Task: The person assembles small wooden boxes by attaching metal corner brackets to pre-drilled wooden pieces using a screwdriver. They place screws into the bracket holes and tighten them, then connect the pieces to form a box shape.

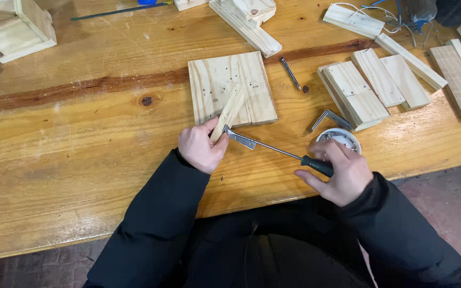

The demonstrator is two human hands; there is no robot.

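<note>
Left hand (203, 148) grips a thin wood strip (229, 111) leaning on the square board (214, 80), with a metal bracket (240, 139) at its lower end. Right hand (337, 172) is closed around the screwdriver (289, 154), tip at the bracket. White dish of screws (341, 137) sits just behind the right hand on the table (81, 149).

1. No labels, signs or screens show anywhere in the view.
2. The only package-like thing is a small round white tub (339, 138), open at the top, standing on the bench (81, 154) near its front edge, at about four o'clock from the picture's centre. Thin metal pieces lie inside it. The right hand (340, 172) covers its near rim.
</note>
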